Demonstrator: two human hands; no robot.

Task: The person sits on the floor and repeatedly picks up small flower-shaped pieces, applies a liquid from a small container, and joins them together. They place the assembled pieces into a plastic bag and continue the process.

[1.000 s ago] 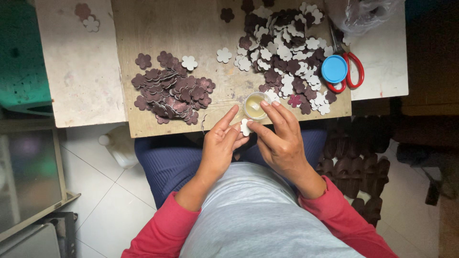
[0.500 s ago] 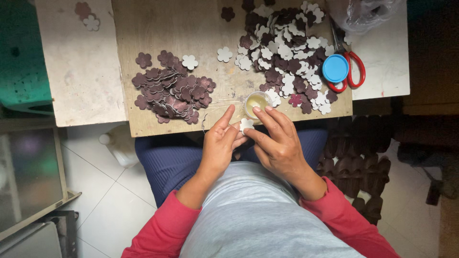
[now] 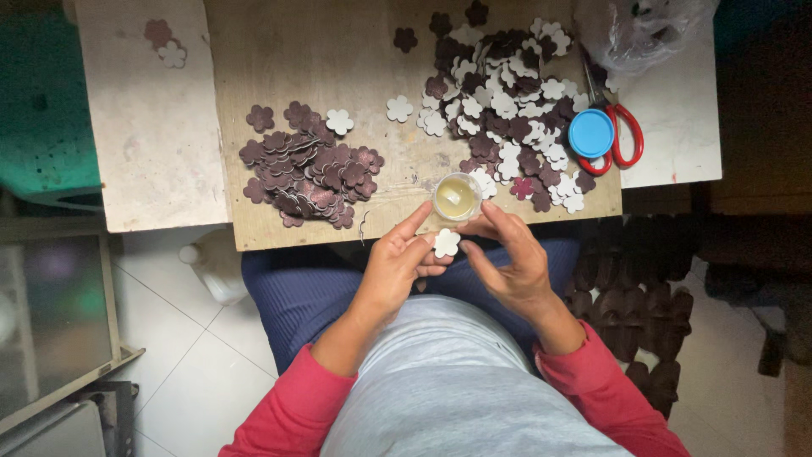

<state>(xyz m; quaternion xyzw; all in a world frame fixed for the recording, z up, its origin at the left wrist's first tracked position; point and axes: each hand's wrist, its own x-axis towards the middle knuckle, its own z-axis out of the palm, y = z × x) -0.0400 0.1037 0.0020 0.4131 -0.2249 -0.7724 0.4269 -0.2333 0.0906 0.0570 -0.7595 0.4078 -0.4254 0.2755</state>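
Both hands meet just off the worktop's (image 3: 338, 51) near edge. The left hand (image 3: 397, 267) and right hand (image 3: 512, 267) each grip a white flower-shaped cutout (image 3: 446, 243) between fingertips, beside a small cup of yellowish glue (image 3: 457, 196) at that edge.

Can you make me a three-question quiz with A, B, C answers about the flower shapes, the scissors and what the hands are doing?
1. Where is the small round cup of yellowish liquid?
A. at the board's near edge, just above the hands
B. on the floor
C. under the plastic bag

2. What colour are the scissors' handles?
A. green
B. red
C. black

3. What is the white flower cutout doing?
A. lying in the dark pile
B. sitting inside the cup
C. held at the fingertips of the left hand, with the right hand beside it

Answers: 1 A, the cup sits on the wooden board by the hands. 2 B, the loops are red. 3 C, fingertips meet around it.
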